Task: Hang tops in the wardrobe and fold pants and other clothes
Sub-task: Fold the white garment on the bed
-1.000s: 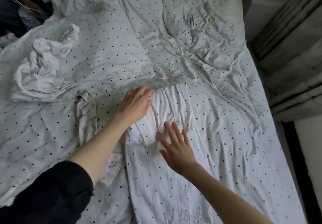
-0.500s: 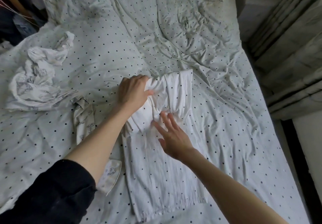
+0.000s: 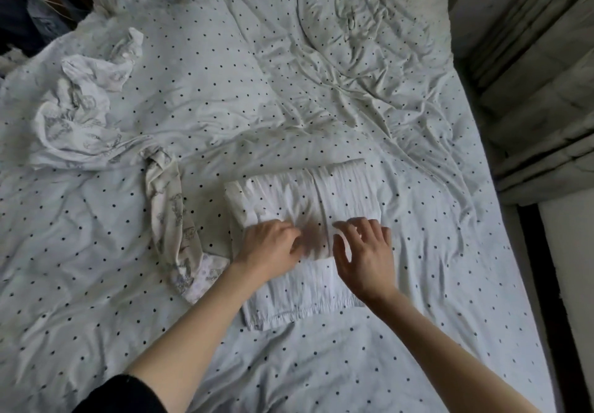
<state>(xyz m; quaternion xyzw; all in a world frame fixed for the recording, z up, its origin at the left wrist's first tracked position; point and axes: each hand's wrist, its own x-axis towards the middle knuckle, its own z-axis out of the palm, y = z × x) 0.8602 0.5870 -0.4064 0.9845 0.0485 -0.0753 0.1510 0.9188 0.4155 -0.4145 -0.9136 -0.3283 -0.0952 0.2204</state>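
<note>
A white ribbed garment (image 3: 302, 194) lies folded into a compact rectangle in the middle of the polka-dot bed (image 3: 321, 91). Its upper half is doubled over the lower half, whose hem shows near me. My left hand (image 3: 270, 248) rests on the left part of the fold edge, fingers blurred and slightly bent. Beside it, my right hand (image 3: 366, 251) hovers over or touches the right part, its fingers spread and relaxed. A crumpled white printed garment (image 3: 80, 123) sits at the left of the bed, and one printed strip (image 3: 170, 219) trails down toward my left forearm.
Dark clutter (image 3: 29, 4) fills the top left corner beyond the bed. A grey curtain or panelling (image 3: 540, 91) runs along the right side, with a dark floor strip (image 3: 540, 284) beside the mattress.
My left hand gripped the far end of the white garment and pulled it toward me, doubling it over. Both hands now sit at the fold edge.
</note>
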